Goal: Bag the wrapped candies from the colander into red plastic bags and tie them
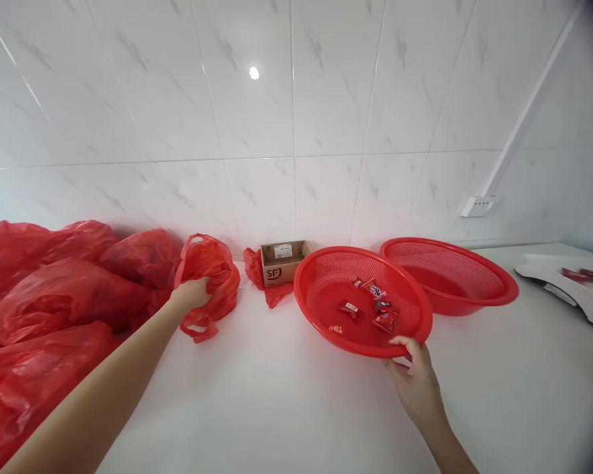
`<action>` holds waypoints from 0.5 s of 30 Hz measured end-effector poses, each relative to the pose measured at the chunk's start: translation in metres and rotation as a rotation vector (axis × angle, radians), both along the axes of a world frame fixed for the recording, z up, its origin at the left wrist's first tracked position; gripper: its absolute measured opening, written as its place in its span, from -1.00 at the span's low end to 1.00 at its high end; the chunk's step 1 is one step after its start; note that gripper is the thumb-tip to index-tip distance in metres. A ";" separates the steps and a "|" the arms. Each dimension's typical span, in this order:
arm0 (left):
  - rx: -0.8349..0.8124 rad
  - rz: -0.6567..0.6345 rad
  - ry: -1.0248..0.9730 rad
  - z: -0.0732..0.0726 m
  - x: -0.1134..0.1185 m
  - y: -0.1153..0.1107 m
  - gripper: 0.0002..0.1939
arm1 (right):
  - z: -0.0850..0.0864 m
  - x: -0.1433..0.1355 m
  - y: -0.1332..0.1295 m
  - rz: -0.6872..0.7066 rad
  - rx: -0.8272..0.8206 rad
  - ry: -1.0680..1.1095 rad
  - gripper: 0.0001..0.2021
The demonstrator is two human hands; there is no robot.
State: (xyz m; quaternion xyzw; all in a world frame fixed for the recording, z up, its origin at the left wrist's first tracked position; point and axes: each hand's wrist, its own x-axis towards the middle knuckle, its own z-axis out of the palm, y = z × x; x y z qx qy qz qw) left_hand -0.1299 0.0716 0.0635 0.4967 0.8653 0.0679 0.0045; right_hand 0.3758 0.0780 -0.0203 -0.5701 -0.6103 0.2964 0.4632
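Observation:
My right hand point(418, 378) grips the near right rim of a round red plastic colander point(321, 332), thumb over the edge and fingers underneath. The colander is tilted towards me. Several small red wrapped packets point(385, 320) lie in it, mostly to the right. On the left, my left hand point(192, 294) is closed on the side of an upright red plastic bag point(220, 276), its fingers curled and partly hidden at the bag's mouth. The bag's handles stick out above and below; what it holds is hidden.
Filled red plastic bags point(69, 296) are heaped at the left. A small cardboard box point(282, 268) stands by the tiled wall with red plastic point(254, 266) beside it. Behind my colander sits a second red basket point(494, 289). A white scale point(548, 271) carries red packets at the right.

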 end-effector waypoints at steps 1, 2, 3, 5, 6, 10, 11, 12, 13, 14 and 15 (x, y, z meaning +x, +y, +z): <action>-0.022 -0.001 0.012 -0.002 -0.001 -0.002 -0.69 | -0.001 0.001 -0.003 -0.009 -0.004 -0.003 -0.69; -0.039 -0.002 0.027 -0.004 -0.002 -0.003 -0.71 | -0.001 0.001 -0.004 -0.022 0.000 0.000 -0.67; -0.051 -0.001 0.043 -0.005 -0.003 -0.004 -0.73 | 0.000 0.001 -0.005 -0.030 0.013 0.009 -0.65; -0.055 0.000 0.075 -0.007 -0.004 -0.006 -0.76 | 0.003 -0.002 -0.006 -0.024 0.062 0.052 -0.61; -0.047 0.001 0.088 -0.008 -0.004 -0.007 -0.76 | 0.005 -0.004 -0.006 -0.012 0.083 0.078 -0.59; -0.012 0.011 0.091 -0.013 0.000 -0.012 -0.69 | 0.006 -0.011 -0.002 0.041 0.068 0.144 -0.45; -0.008 0.018 0.078 -0.014 0.003 -0.014 -0.67 | 0.004 -0.012 0.000 0.039 0.042 0.159 -0.38; -0.003 0.027 0.062 -0.016 0.005 -0.015 -0.68 | 0.002 -0.012 0.001 0.032 0.017 0.181 -0.31; 0.005 0.036 0.047 -0.016 0.007 -0.016 -0.68 | -0.001 -0.012 0.003 0.018 -0.002 0.211 -0.24; 0.019 0.045 0.034 -0.015 0.009 -0.017 -0.69 | -0.004 -0.012 0.004 0.001 -0.008 0.243 -0.21; 0.040 0.058 0.026 -0.013 0.010 -0.017 -0.70 | -0.007 -0.011 0.005 -0.017 -0.001 0.274 -0.20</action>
